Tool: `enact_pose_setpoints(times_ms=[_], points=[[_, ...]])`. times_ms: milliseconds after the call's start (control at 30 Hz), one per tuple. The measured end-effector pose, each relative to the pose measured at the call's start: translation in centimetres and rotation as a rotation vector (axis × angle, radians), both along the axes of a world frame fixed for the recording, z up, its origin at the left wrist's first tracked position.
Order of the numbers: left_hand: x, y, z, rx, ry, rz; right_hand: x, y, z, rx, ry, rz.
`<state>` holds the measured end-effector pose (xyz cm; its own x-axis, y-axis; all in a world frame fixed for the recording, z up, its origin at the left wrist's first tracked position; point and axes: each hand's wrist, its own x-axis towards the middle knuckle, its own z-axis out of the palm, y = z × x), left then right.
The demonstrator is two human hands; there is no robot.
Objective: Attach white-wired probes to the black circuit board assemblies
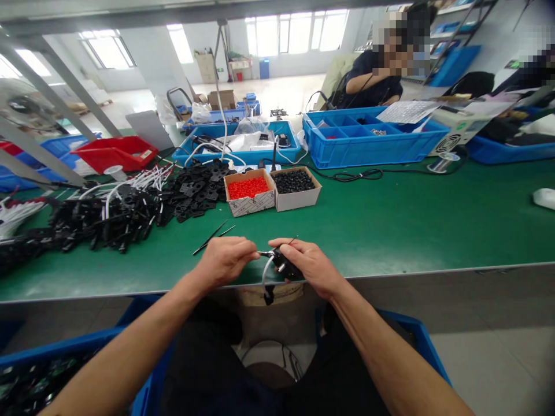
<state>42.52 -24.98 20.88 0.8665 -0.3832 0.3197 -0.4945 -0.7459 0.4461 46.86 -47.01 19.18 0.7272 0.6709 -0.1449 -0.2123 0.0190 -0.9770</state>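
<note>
My right hand (314,263) is closed round a small black plastic part (287,267) at the table's front edge. From this part a white cable (265,271) curves down past the edge to a black end piece (269,296). A thin red wire tip sticks up by my right thumb. My left hand (228,260) is pinched shut on a thin metal piece (263,253) that meets the black part; its kind is too small to tell. Just behind my left hand lie black tweezers (210,238) on the green table (390,225).
Small boxes of red pieces (249,207) and black pieces (298,200) stand ahead. Black parts with white cables (108,216) pile up on the left, beside flat black plates (195,190). Blue bins (373,153) line the back. A co-worker (368,81) sits opposite.
</note>
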Motion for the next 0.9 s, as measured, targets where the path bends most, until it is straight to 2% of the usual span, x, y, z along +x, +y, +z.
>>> enact_pose_setpoints(times_ms=[67,100,167,233,300,400,467,567,633,900], points=[[0.7,1.4,0.9,0.336,-0.233,-0.166,0.4,-0.6,0.2,-0.12,-0.049,0.089],[0.9,1.9,1.4,0.432,-0.298,-0.222,0.5,-0.8,0.2,-0.139,-0.052,0.128],[0.7,2.2,2.4,0.503,-0.337,-0.258,0.5,-1.1,0.3,-0.128,-0.009,0.175],[0.1,2.1,3.1,0.465,-0.278,-0.218,0.5,-1.2,0.3,-0.09,0.049,0.161],[-0.5,1.8,3.1,0.314,-0.125,-0.093,0.4,-1.1,0.3,-0.036,0.114,0.094],[-1.2,0.6,2.0,-0.125,0.241,0.186,0.2,-0.5,0.3,0.108,0.221,-0.039],[-1.5,-0.7,0.8,-0.406,0.464,0.284,0.1,0.0,0.1,0.215,0.263,-0.118],[-1.7,-2.7,-0.6,-0.679,0.637,0.302,-0.3,0.8,-0.2,0.313,0.255,-0.183],[-1.8,-3.7,-1.1,-0.806,0.688,0.312,-0.4,1.2,-0.4,0.337,0.238,-0.198],[-2.2,-4.9,-1.2,-1.058,0.797,0.306,-0.7,1.6,-0.8,0.378,0.183,-0.211]])
